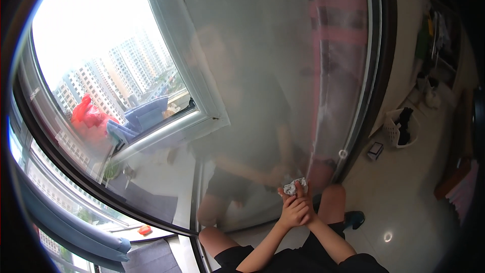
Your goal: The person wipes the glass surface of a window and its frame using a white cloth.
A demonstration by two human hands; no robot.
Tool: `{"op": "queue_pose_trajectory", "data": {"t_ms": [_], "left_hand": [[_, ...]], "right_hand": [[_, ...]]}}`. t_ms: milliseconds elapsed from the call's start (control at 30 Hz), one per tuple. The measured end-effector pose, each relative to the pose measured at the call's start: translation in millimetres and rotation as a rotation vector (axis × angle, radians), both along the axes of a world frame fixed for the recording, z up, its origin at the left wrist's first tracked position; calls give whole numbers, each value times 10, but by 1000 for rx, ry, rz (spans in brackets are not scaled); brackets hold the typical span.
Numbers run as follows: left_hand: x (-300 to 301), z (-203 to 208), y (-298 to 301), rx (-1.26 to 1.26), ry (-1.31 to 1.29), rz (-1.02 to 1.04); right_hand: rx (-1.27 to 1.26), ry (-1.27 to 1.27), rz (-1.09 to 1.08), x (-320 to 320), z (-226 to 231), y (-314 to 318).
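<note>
Fingers of the right hand lie over a crumpled white-and-grey wad near the lower right corner of a hazy, dark-framed glass panel; whether they clamp it cannot be told. The left hand clasps the right.

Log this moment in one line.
right hand: on crumpled white wad | left hand: clasped over right hand | wad: at glass panel | wad material: unclear

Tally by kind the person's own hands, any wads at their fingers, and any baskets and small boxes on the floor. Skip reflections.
Hands: 2 (left hand, right hand)
Wad: 1
Basket: 1
Box: 1
Total: 5
</note>
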State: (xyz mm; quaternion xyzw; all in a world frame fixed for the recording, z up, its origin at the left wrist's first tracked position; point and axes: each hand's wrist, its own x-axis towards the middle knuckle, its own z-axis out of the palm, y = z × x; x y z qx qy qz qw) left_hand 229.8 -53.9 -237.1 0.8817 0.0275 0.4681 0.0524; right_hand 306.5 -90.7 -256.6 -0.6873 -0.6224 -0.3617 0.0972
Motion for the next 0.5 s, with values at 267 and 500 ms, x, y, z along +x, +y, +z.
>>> {"op": "queue_pose_trajectory", "data": {"t_ms": [267,500], "left_hand": [[-128,-93,-23,-46,144,38],[14,578,-144,-24,-50,50]], "right_hand": [[112,80,11,-77,242,0],[195,1144,489,97,165,-203]]}}
